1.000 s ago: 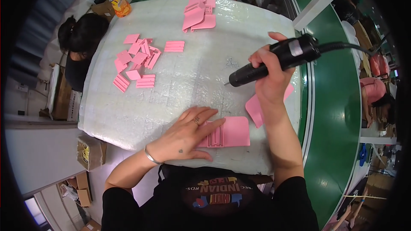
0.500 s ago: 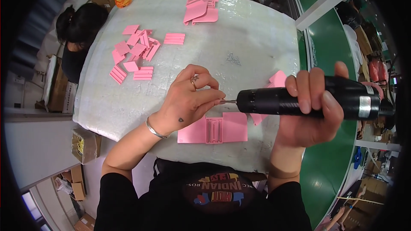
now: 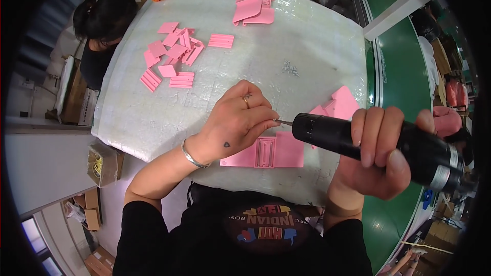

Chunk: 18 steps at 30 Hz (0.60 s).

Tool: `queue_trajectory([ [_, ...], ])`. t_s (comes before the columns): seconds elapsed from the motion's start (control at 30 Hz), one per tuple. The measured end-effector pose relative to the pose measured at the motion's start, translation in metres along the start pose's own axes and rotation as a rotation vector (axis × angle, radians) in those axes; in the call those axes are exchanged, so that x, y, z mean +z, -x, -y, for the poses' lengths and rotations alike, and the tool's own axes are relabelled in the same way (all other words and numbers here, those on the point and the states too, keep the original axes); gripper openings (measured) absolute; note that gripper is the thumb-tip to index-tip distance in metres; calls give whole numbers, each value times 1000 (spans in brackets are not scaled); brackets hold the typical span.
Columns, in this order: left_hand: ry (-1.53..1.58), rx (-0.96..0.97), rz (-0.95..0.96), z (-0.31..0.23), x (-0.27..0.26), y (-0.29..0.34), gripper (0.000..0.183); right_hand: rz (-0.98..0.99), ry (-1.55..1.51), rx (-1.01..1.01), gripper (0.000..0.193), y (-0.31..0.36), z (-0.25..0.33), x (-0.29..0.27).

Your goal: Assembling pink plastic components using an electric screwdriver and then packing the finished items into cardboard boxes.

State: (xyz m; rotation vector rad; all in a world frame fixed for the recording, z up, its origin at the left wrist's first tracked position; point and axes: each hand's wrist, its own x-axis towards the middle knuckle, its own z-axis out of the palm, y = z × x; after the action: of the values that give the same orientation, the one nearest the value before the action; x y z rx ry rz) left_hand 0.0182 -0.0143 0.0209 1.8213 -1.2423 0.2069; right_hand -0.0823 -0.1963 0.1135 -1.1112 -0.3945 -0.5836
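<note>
The flat pink plastic plate (image 3: 290, 151) was released, the black cylindrical screwdriver (image 3: 327, 134) gripped by the right hand (image 3: 377, 161) newly brought to the pinched left hand (image 3: 238, 117).

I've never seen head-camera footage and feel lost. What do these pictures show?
These are a person's two bare hands, seen by a fisheye camera worn on the head, which bends straight edges. The right hand holds a black cylindrical power screwdriver. The left hand pinches at the tip of its thin metal bit; whether it holds anything tiny is unclear. Below lies a flat pink rectangular plastic panel on a film-covered whitish table. Farther off are a heap of small pink plastic pieces and some tiny silvery metal pieces.
</note>
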Motion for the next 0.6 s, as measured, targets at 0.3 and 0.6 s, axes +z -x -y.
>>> queue_trajectory([
  [0.3, -99, 129, 120, -3, -9, -3, 21, 345, 56, -93, 49, 0, 4, -1],
  [0.6, -161, 69, 187, -17, -28, -10, 34, 315, 7, -312, 50, -1, -4, 12],
])
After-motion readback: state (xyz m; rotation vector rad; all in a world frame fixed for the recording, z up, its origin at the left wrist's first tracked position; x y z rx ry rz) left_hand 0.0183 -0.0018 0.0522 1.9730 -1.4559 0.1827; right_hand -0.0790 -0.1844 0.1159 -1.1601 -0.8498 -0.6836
